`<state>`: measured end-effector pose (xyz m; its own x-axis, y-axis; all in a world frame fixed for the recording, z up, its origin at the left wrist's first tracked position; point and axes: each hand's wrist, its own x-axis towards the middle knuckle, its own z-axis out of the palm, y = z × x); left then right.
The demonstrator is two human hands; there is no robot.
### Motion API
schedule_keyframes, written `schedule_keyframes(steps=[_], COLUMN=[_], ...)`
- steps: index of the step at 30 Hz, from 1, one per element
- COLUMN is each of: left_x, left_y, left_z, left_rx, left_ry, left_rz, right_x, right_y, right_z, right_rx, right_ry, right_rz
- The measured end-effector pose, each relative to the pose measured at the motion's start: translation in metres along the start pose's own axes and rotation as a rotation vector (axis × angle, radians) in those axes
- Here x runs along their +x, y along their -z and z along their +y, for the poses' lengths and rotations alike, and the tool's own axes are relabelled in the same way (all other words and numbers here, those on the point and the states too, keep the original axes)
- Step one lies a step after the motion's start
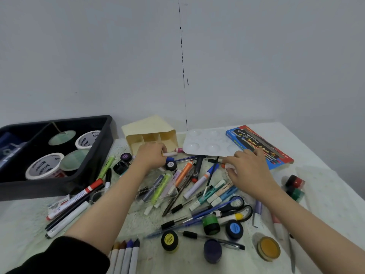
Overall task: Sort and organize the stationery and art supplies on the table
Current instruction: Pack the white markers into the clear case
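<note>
centre frame, the left hand point(152, 156) pinches a pale marker point(171, 154) beside the cream organizer point(150, 133); the grip of the right hand point(248, 169) cannot be told. either forearm, dragging low, could scatter the pens point(194, 187) beneath.

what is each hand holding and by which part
The left hand grips a white marker by one end; the other end sticks out. The right hand lies over something white; a grip cannot be told.
</note>
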<state>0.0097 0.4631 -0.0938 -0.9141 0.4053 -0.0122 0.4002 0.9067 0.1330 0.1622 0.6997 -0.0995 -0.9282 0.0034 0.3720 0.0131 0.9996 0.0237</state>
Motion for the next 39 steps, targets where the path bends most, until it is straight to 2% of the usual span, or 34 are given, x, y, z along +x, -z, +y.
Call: schedule_keyframes(steps=[6,9,16,19,22,27,29,33,36,39], left_x=[-0.003,-0.006,-0.013,-0.024,-0.044,-0.096,-0.121,-0.169,-0.202,-0.229], left_y=[-0.008,-0.009,-0.004,0.004,0.016,0.028,0.031,0.032,0.029,0.025], left_z=[-0.007,-0.01,-0.016,-0.018,-0.019,-0.035,-0.047,-0.08,-0.105,-0.125], left_rx=[-0.215,-0.329,-0.482,-0.664,-0.9,-1.394,-1.489,-1.492,-1.261,-1.157], left_ry=[0.044,0.062,0.051,0.028,0.023,-0.001,0.001,-0.074,-0.04,0.012], left_rz=[-0.01,-0.017,0.013,0.088,0.114,-0.065,-0.103,-0.163,-0.143,-0.099], right_x=[-0.011,-0.014,-0.028,-0.035,-0.044,-0.072,-0.081,-0.089,-0.092,-0.094], right_y=[0.015,0.019,0.027,0.029,0.032,0.037,0.041,0.045,0.041,0.036], right_z=[-0.012,-0.024,-0.061,-0.078,-0.096,-0.137,-0.157,-0.196,-0.227,-0.258], right_rx=[-0.023,0.048,0.168,0.21,0.349,0.602,0.681,0.924,1.058,1.181], right_ry=[-0.106,-0.146,-0.194,-0.212,-0.221,-0.245,-0.234,-0.247,-0.292,-0.325], right_rz=[0.011,-0.014,0.046,0.079,0.061,0.109,0.096,0.036,0.0,-0.053])
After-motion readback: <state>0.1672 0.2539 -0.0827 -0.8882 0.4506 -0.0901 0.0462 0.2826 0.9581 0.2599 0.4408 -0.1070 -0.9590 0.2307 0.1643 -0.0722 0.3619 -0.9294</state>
